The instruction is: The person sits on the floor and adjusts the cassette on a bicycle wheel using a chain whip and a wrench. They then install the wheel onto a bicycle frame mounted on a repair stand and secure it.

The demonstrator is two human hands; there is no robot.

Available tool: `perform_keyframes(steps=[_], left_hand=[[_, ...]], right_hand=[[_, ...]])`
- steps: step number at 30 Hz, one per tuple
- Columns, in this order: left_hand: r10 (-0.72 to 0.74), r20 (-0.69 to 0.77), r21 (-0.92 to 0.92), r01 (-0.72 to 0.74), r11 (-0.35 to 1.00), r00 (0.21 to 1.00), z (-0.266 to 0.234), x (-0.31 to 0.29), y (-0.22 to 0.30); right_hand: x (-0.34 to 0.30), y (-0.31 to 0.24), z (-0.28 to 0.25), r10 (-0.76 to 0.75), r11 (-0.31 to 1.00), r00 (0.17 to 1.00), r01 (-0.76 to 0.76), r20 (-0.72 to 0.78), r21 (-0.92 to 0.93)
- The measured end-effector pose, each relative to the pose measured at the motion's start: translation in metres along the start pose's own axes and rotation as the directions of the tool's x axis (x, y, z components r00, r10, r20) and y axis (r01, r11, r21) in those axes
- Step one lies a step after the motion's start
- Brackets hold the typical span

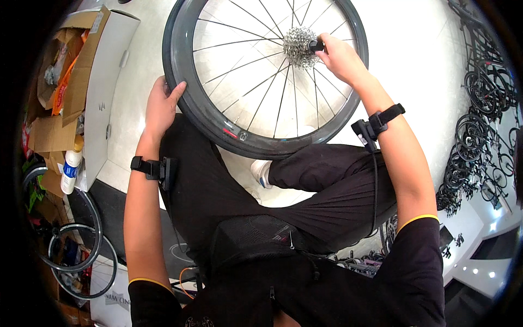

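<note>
A bicycle wheel point(178, 54) with a deep dark rim, black tyre and thin black spokes leans in front of my knees. At its hub sits a silver cassette point(298, 48) of stacked sprockets, facing me. My left hand point(162, 105) grips the tyre and rim at the wheel's left side, thumb on the rim face. With bent fingers, my right hand point(339, 56) holds a small black cylindrical piece point(315, 46) at the centre of the cassette. Whether that piece is fixed to the hub or separate, I cannot tell.
On the left stands a white cabinet point(111, 71) beside an open cardboard box point(79, 71) and a white bottle point(71, 169). Two more wheels point(98, 240) lean below them. Many bicycles point(479, 103) line the right side. Straps with small devices circle both my forearms; a cable hangs from the right one.
</note>
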State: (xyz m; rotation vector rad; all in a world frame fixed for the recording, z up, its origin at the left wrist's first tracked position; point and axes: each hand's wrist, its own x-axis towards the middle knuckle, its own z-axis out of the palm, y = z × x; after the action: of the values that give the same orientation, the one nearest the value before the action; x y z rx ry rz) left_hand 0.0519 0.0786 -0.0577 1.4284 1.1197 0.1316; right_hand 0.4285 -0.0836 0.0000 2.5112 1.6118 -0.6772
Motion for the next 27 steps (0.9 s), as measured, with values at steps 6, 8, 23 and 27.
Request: perform_keyframes(steps=[6, 8, 23, 27], left_hand=[[0.02, -0.021, -0.059, -0.021, 0.998, 1.0, 0.003, 0.0, -0.002], [0.026, -0.026, -0.042, -0.027, 0.999, 0.999, 0.002, -0.002, -0.001], [0.014, 0.002, -0.025, -0.014, 1.0, 1.0, 0.002, -0.002, 0.001], [0.028, -0.001, -0.04, -0.028, 0.999, 1.0, 0.003, -0.001, 0.005]], right_hand=[[-0.002, 0.001, 0.001, 0.0, 0.996, 1.0, -0.002, -0.014, -0.084], [0.002, -0.008, -0.004, 0.104, 0.986, 0.992, -0.093, 0.072, -0.139], [0.002, -0.01, -0.003, -0.005, 0.983, 1.0, 0.004, -0.006, -0.183], [0.006, -0.002, 0.007, -0.014, 0.989, 1.0, 0.011, -0.019, -0.145]])
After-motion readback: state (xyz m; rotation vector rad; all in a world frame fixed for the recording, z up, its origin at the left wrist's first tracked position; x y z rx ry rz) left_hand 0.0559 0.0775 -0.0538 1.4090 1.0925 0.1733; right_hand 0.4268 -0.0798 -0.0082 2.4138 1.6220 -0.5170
